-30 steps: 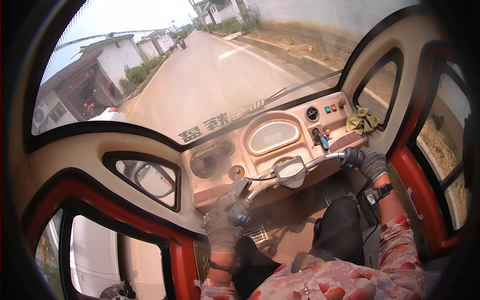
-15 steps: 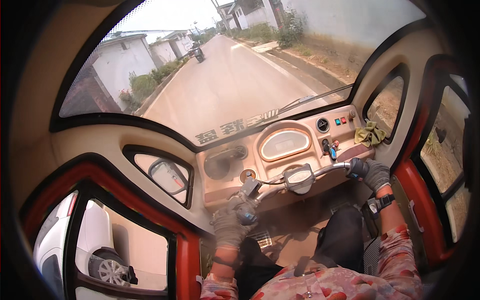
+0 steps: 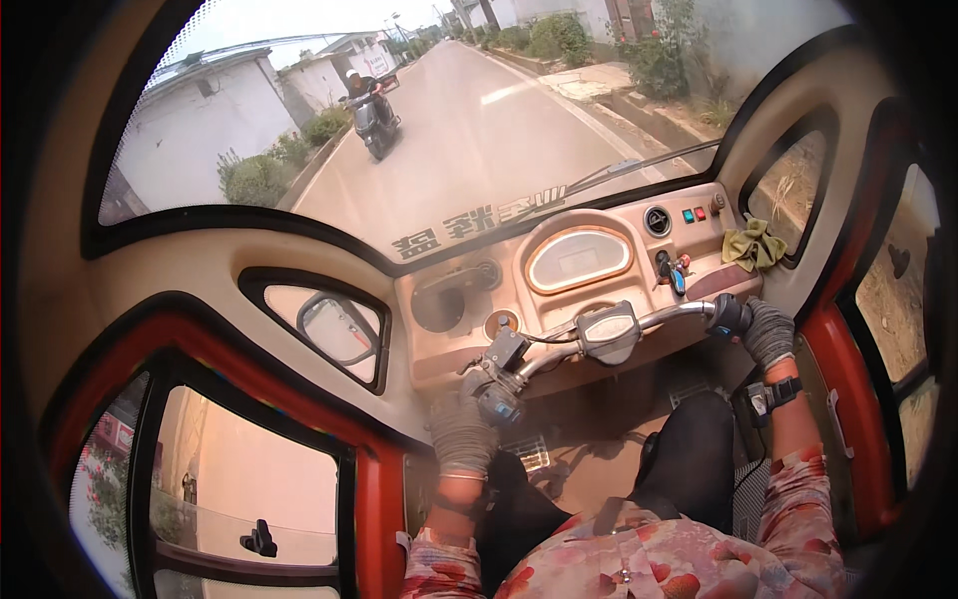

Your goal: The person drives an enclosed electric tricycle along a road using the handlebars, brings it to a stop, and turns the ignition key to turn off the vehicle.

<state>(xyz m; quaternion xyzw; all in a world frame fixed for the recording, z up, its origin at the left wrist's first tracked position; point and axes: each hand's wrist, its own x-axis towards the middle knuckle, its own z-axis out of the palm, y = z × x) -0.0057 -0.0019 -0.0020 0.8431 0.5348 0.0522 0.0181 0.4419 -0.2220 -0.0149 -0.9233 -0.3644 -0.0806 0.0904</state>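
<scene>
Hands on the bar of a small closed cart

Hands sit far apart, one at each end of the bent silver metal handlebar point(image 3: 639, 321). The left hand point(image 3: 461, 431), in a grey knit glove, is wrapped tight around the left grip of the bar, low down near the red door frame. The right hand point(image 3: 766, 331), in the same kind of grey glove, is closed around the black right grip point(image 3: 726, 313), up by the side window. A black watch point(image 3: 770, 396) is strapped on the right wrist.

The bar runs across the front of the seat, just under the tan plastic dashboard point(image 3: 519, 299). A small grey box point(image 3: 607, 331) sits in the middle of the bar. Above it is an oval dial with an orange rim point(image 3: 579, 260). Beside the dial hang some keys with a blue tag point(image 3: 675, 274). A crumpled green cloth point(image 3: 752, 244) lies on the right end of the dashboard.

Through the big front window is a pale grey road point(image 3: 479, 150). A person on a dark scooter point(image 3: 371, 112) is on the left side of the road, near white houses and green bushes.
</scene>
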